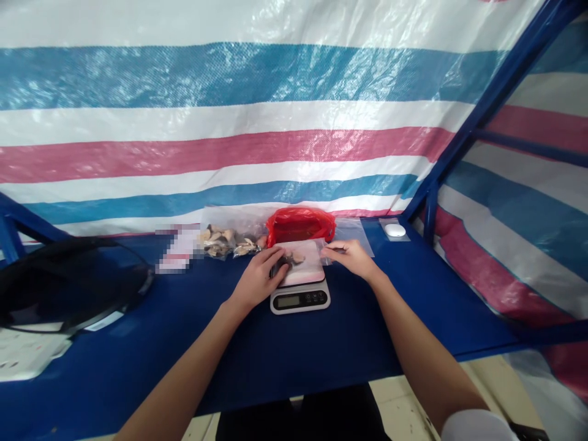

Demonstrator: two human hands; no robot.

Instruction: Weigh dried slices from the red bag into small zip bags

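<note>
A white digital kitchen scale [301, 303] sits on the blue table, its small grey display facing me. On its platform lies a clear plastic bag [310, 254] with a few brown dried pieces [296, 257] in it, perhaps dried mushrooms. My left hand [261, 278] grips the bag's left side, thumb and fingers closed around the pieces there. At the opposite side, my right hand [353, 258] pinches the bag's edge between thumb and fingers. Just behind the scale stands an open red plastic bag [301, 223]; its contents are hard to make out.
Left of the red bag lie clear bags of dried pieces [218, 242] and a partly blurred packet [178, 248]. A black round object [68, 282] and a white power strip [27, 352] occupy the far left. A white case [395, 230] rests at the back right, before striped sheeting [229, 153].
</note>
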